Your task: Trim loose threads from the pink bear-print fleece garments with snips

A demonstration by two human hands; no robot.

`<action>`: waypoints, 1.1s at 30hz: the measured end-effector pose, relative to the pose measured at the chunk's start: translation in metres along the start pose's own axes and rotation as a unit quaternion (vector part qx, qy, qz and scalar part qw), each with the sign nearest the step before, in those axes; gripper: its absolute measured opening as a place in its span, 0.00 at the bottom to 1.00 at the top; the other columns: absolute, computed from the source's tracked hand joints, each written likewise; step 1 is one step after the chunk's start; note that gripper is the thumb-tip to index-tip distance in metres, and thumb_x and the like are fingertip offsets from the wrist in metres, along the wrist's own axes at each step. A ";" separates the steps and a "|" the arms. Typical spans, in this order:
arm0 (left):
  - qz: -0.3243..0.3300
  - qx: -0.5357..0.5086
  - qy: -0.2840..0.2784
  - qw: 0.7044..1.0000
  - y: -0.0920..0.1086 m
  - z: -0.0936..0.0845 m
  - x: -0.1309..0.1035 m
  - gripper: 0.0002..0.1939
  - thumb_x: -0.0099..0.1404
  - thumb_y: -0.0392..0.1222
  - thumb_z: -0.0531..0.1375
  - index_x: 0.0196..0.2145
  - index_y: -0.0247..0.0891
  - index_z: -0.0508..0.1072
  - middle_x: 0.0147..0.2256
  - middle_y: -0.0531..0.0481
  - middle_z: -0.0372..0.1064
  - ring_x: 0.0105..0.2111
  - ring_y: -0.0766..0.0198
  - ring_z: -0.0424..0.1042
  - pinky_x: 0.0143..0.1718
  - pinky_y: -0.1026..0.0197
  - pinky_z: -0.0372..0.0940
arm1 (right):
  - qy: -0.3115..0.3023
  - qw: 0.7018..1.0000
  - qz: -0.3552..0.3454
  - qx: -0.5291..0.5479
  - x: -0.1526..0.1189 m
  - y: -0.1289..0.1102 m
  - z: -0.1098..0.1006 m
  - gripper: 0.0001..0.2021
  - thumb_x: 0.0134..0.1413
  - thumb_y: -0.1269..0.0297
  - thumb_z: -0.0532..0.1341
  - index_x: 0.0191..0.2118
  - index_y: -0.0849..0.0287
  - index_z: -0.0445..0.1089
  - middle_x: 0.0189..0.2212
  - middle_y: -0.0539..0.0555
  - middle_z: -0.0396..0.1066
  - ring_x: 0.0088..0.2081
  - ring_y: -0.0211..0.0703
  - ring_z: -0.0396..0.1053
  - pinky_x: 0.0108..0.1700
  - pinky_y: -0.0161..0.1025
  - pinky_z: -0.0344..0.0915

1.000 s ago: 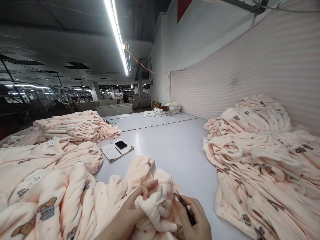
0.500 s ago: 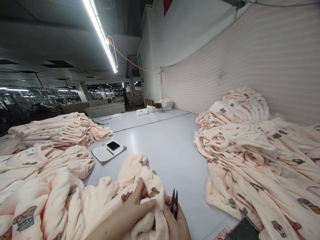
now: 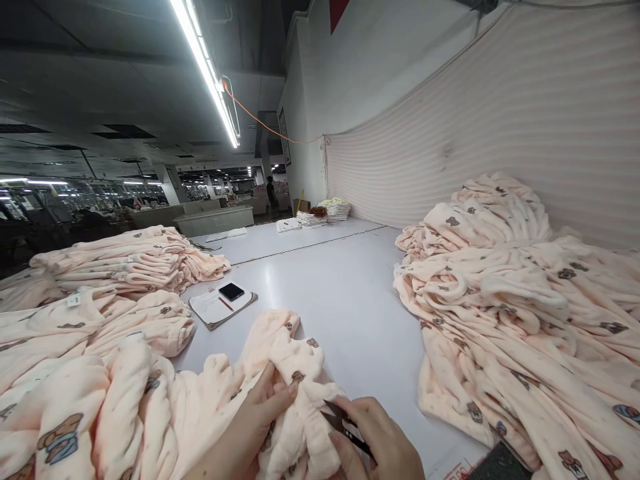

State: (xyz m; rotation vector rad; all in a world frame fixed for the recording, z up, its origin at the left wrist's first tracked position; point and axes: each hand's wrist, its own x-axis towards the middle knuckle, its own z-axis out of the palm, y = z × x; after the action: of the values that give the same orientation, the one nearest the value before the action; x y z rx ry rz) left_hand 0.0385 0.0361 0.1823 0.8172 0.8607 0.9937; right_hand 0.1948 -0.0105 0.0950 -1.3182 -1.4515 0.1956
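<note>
A pale pink fleece garment (image 3: 300, 357) with a printed bear pattern lies bunched at the front of the table. My left hand (image 3: 260, 407) grips a fold of it between thumb and fingers. Dark thread snips (image 3: 345, 425) are held in my right hand (image 3: 383, 440), their blades slightly apart and pointing left against the cloth. The lower edge of the garment hangs between both hands, and some fingertips are hidden by the fabric.
Folded pink garments (image 3: 125, 260) are stacked at left. A large loose heap (image 3: 500, 300) of the same fleece fills the right side. A notebook (image 3: 215, 311) with a phone (image 3: 231, 291) and pen lies mid-table. White cloth stacks (image 3: 334, 209) stand at the back; a distant person (image 3: 271, 193) is visible.
My right hand has turned the snips from pointing upward to pointing left, bringing the blades onto the fleece. My left hand keeps its hold on the garment, and the view has shifted slightly.
</note>
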 end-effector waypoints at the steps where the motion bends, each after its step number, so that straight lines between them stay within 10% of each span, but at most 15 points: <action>1: -0.008 -0.012 -0.001 1.000 -0.001 0.000 0.000 0.32 0.55 0.36 0.65 0.56 0.43 0.59 0.38 0.47 0.76 0.38 0.54 0.75 0.35 0.59 0.67 | -0.010 0.999 -0.018 -0.036 0.001 0.001 0.000 0.14 0.55 0.51 0.57 0.45 0.47 0.73 0.34 0.52 0.75 0.29 0.44 0.73 0.29 0.34 0.67; 20: -0.068 -0.062 -0.051 0.994 -0.006 -0.002 0.005 0.38 0.50 0.36 0.69 0.57 0.41 0.60 0.41 0.43 0.75 0.42 0.51 0.74 0.41 0.56 0.66 | -0.114 0.987 -0.100 -0.047 0.019 0.001 -0.012 0.16 0.49 0.68 0.63 0.45 0.50 0.73 0.38 0.50 0.77 0.35 0.44 0.75 0.35 0.33 0.69; 30: -0.073 -0.037 -0.084 0.993 -0.006 -0.001 0.003 0.34 0.50 0.41 0.69 0.54 0.40 0.64 0.38 0.44 0.76 0.39 0.51 0.75 0.39 0.55 0.67 | -0.192 0.972 0.033 0.133 0.026 0.003 -0.019 0.12 0.53 0.66 0.60 0.42 0.50 0.77 0.36 0.53 0.77 0.38 0.46 0.74 0.40 0.34 0.68; 33: -0.013 0.143 -0.065 0.987 -0.020 -0.002 0.002 0.24 0.62 0.48 0.59 0.54 0.40 0.63 0.38 0.44 0.75 0.36 0.54 0.76 0.36 0.54 0.69 | -0.177 0.956 0.108 0.206 0.030 0.011 -0.018 0.11 0.54 0.60 0.60 0.38 0.54 0.78 0.32 0.54 0.76 0.36 0.46 0.73 0.39 0.35 0.68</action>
State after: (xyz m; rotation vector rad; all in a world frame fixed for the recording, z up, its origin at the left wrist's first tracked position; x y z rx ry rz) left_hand 0.0446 0.0319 0.1630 1.1006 0.9111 0.7938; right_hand 0.2219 0.0072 0.1119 -1.1268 -1.4543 0.8709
